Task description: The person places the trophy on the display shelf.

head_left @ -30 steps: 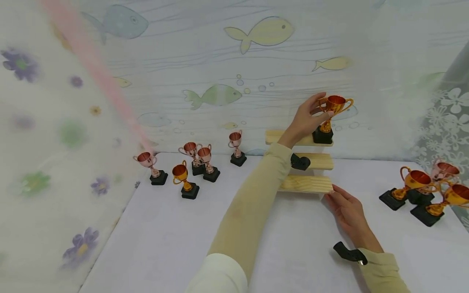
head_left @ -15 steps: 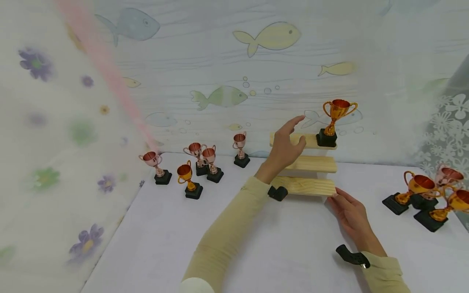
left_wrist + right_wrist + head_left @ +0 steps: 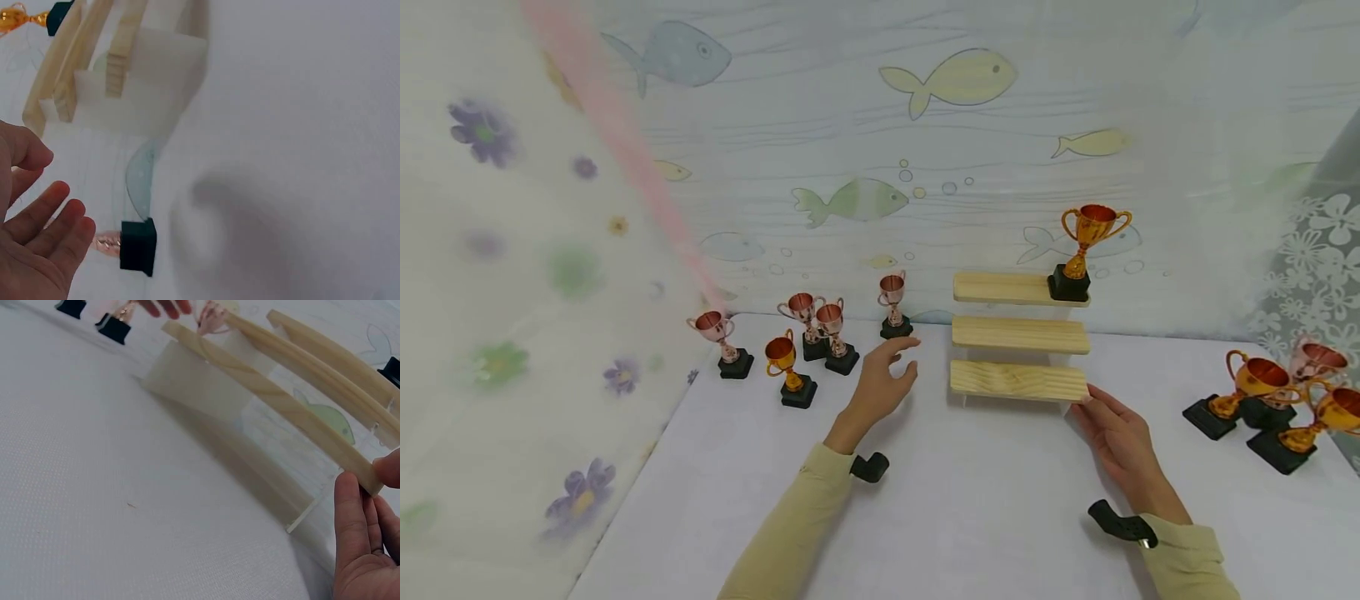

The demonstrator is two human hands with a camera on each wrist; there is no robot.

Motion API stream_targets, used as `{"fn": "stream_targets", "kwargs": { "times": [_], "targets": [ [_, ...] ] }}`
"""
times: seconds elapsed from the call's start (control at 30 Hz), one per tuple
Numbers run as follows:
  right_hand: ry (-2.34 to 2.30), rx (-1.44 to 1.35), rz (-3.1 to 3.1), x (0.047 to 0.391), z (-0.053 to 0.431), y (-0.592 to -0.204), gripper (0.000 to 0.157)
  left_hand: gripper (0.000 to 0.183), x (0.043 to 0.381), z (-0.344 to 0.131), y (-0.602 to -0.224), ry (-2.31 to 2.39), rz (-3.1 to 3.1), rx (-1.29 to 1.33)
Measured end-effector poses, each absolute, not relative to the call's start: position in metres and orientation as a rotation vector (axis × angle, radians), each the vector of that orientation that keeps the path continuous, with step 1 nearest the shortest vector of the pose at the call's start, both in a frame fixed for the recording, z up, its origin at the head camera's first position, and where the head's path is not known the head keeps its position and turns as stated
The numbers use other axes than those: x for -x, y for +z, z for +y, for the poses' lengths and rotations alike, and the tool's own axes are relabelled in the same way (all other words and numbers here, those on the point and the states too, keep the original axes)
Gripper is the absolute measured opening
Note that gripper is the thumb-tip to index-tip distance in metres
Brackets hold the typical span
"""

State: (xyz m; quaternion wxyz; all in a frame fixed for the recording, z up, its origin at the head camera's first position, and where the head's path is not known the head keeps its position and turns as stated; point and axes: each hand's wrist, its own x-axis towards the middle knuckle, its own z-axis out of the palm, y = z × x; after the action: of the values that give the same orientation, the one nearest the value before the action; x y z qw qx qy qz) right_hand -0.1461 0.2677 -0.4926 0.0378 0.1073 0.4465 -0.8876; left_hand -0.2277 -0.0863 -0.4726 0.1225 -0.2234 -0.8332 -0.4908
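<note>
My right hand (image 3: 1118, 446) pinches the right end of the lowest board of a three-step wooden display shelf (image 3: 1018, 382). In the right wrist view the thumb lies above that board (image 3: 275, 397) and the fingers below. A gold trophy cup (image 3: 1086, 229) with a black base stands upright at the right end of the top board. Left of the shelf, my left hand (image 3: 880, 390) is empty, its fingers loosely bent. Nearest to it is a pink trophy cup (image 3: 892, 292), its black base (image 3: 138, 246) showing beyond the fingers in the left wrist view.
On the left of the white table (image 3: 970, 517) stand more trophy cups: several pink ones, including one at the far left (image 3: 711, 327), and a gold one (image 3: 782, 357). Two gold cups (image 3: 1258, 375) and a pink one (image 3: 1318, 358) cluster at the right. Patterned curtains hang behind.
My left hand has let go of the gold trophy cup on the top board and moved down and left, away from the shelf. The right hand has kept its place at the lowest board.
</note>
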Motion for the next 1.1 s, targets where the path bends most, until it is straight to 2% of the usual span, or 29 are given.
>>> {"fn": "stream_targets", "kwargs": {
  "times": [0.2,0.57,0.9,1.1],
  "targets": [
    [-2.724,-0.344,1.365,0.145,0.269,-0.494,0.026,0.044,0.229,-0.111,-0.492,-1.617,-2.542,0.367],
    [-2.739,-0.326,1.391,0.147,0.267,-0.493,0.026,0.050,0.255,-0.108,-0.499,-1.745,-2.361,0.033],
    [-2.743,-0.365,1.374,0.146,0.266,-0.492,0.026,0.066,0.281,-0.097,-0.489,-1.735,-2.212,0.042],
    [-2.741,-0.378,1.380,0.146,0.266,-0.491,0.025,0.063,0.295,-0.087,-0.477,-1.792,-2.062,0.048]
  ]
}}
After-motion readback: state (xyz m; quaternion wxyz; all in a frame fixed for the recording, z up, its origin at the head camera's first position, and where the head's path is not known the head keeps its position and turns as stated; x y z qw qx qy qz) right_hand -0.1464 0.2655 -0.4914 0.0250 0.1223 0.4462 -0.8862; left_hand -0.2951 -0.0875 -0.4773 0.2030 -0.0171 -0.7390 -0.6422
